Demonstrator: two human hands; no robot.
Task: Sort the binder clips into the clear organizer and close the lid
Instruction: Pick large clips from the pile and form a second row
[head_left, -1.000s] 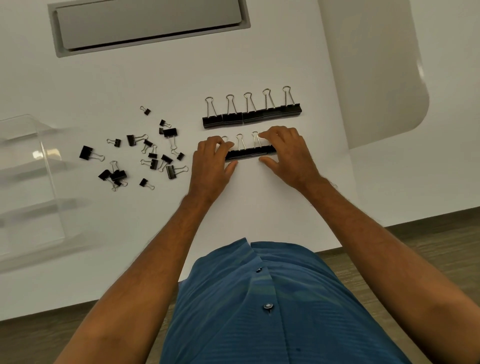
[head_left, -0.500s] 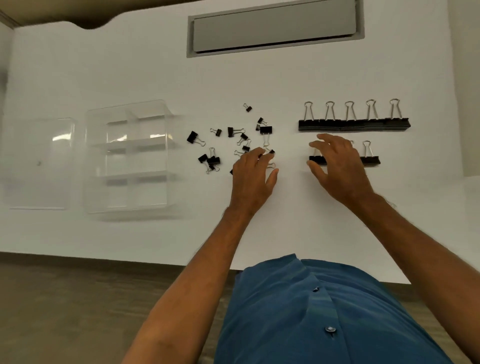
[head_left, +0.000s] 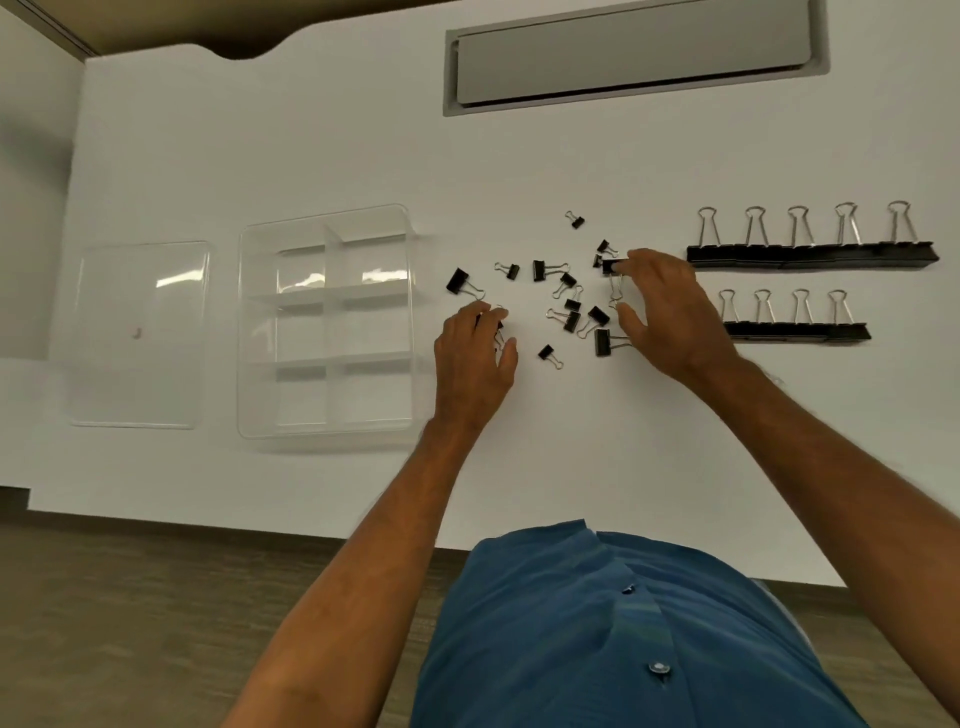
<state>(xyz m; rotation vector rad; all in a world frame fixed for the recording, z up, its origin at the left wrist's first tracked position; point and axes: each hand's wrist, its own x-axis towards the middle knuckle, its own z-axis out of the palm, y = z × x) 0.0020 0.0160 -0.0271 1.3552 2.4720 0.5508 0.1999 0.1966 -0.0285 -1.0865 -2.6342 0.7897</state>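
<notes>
A clear organizer (head_left: 243, 332) with several empty compartments sits open at the left of the white table. Its clear lid (head_left: 137, 332) lies flat further left. Several small and medium black binder clips (head_left: 569, 306) lie scattered in a loose pile to the right of it. Two tidy rows of large black clips stand at the right, a far row (head_left: 810, 255) and a near row (head_left: 797, 331). My left hand (head_left: 475, 358) rests fingertips-down on small clips at the pile's left edge. My right hand (head_left: 670, 317) is spread at the pile's right edge, index fingertip touching a medium clip (head_left: 609, 266).
A grey recessed panel (head_left: 634, 57) is set into the table at the far side. The table's near edge (head_left: 208, 512) runs above a wooden floor. My blue shirt fills the bottom of the view.
Both hands have left the near row of large clips and moved left onto the loose pile. The view has swung so that the organizer and lid are fully visible.
</notes>
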